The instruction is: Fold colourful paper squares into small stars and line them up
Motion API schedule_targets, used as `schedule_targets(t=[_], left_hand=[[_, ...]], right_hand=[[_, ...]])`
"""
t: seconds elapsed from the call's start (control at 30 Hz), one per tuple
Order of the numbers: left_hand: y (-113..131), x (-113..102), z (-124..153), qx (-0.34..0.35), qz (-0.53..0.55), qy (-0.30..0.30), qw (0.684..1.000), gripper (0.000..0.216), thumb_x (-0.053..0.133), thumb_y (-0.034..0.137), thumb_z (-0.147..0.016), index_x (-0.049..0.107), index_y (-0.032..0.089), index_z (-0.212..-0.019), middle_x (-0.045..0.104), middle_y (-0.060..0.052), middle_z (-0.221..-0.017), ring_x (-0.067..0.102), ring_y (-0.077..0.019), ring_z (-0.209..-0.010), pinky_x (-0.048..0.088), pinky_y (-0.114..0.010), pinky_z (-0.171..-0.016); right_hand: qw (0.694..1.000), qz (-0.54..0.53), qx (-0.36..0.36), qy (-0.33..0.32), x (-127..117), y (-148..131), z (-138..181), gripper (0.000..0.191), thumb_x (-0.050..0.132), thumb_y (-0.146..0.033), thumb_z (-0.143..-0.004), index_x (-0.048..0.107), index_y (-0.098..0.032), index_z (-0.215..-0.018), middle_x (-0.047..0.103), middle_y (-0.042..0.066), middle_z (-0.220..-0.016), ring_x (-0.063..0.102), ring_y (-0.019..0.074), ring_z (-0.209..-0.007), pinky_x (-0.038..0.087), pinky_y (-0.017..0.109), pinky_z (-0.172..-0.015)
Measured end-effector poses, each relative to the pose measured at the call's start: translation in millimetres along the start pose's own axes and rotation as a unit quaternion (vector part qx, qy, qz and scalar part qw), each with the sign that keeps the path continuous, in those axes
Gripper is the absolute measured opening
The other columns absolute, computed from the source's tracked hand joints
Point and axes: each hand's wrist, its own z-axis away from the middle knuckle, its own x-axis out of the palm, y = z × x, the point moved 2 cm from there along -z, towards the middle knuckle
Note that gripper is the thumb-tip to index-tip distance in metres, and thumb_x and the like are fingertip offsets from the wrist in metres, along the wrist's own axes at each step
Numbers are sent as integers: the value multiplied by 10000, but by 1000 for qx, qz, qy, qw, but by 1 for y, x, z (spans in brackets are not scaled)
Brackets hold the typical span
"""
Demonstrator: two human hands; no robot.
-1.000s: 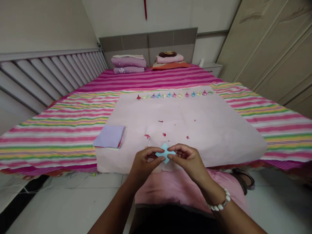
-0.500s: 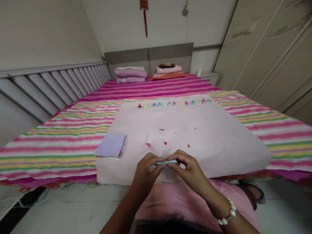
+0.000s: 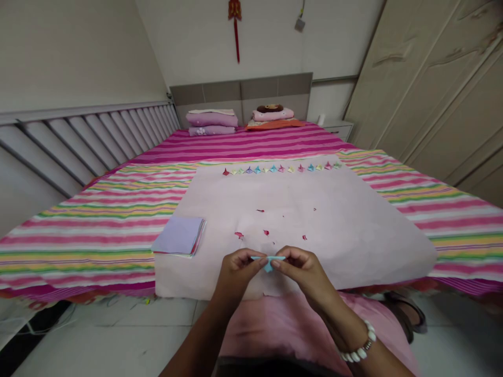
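A small folded piece of light blue paper (image 3: 269, 266) is pinched between both hands, above the near part of the pale sheet (image 3: 314, 199). My left hand (image 3: 238, 269) grips its left side between thumb and fingers. On the other side, my right hand (image 3: 301, 267), with a white bead bracelet on the wrist, is closed on the right part. A straight upper edge and a point hanging downward show between the thumbs; the fingertips cover the rest. Just beyond the hands lie several red scraps, one of them a red scrap (image 3: 266, 232).
To the left lies a stack of square paper (image 3: 178, 234), lilac on top. Along the far edge of the sheet runs a row of small folded paper pieces (image 3: 273, 168) in several colours. The striped bedspread (image 3: 118, 209) spreads beneath; folded bedding (image 3: 212, 120) sits by the headboard (image 3: 220, 90).
The blue paper has tilted, so its downward point now shows more plainly between the thumbs. Both hands keep their pinch in nearly the same place. The view has shifted slightly.
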Motion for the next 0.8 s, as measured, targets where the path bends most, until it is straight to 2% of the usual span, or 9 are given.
schedule_targets(t=[0.17,0.27,0.33,0.4,0.47,0.53,0.7,0.8], left_hand=[[-6,4,2,-53,93,32,994,256,718,395,-722,746,147,-778,716,-40,-723,631,-152,-736,495,-276,-754],[-10,10,4,-73,185,18,980,316,703,435,-736,727,151,-874,717,-69,-849,640,-170,-811,506,-300,-776],[-12,14,5,-84,208,-1,975,345,760,385,-689,708,181,-962,704,-65,-946,631,-162,-840,509,-280,-750],[-13,17,6,-94,197,-19,976,331,807,320,-634,715,183,-921,697,-39,-877,613,-131,-775,496,-239,-698],[-13,18,6,-93,183,-25,978,240,813,301,-621,725,159,-793,665,-10,-720,576,-100,-678,471,-210,-659],[-12,16,6,-91,182,-24,979,204,792,321,-647,725,149,-736,639,2,-662,552,-87,-644,458,-204,-657],[-10,10,7,-88,156,-76,981,203,746,319,-709,723,148,-816,641,0,-692,539,-82,-654,440,-198,-662],[-11,5,6,-92,152,-71,982,236,791,301,-653,687,147,-799,633,13,-647,541,-76,-597,427,-196,-608]], right_hand=[[999,-6,-10,40,1,-1,-2,203,776,-322,-646,647,-179,-583,562,-29,-563,469,124,-579,357,257,-565],[998,-11,-27,51,3,-2,-1,198,767,-324,-660,648,-183,-586,563,-23,-587,473,134,-601,369,266,-588],[997,-22,-40,70,3,-2,-1,200,765,-325,-670,643,-188,-589,553,-26,-586,471,134,-603,372,267,-595],[995,-33,-49,79,5,-1,0,210,760,-335,-683,635,-194,-591,550,-28,-578,478,138,-599,380,270,-599],[996,-38,-49,57,7,-1,1,216,746,-363,-704,639,-197,-615,577,-17,-596,505,152,-612,401,285,-626],[998,-35,-44,30,8,-1,1,234,716,-402,-734,652,-194,-649,599,-3,-625,520,161,-637,409,296,-655],[998,-56,10,7,7,-2,1,306,651,-448,-786,636,-180,-640,553,-10,-597,473,143,-609,365,275,-611],[993,-99,58,-24,8,-1,1,274,687,-410,-759,624,-175,-633,537,-17,-575,469,134,-583,364,271,-601]])
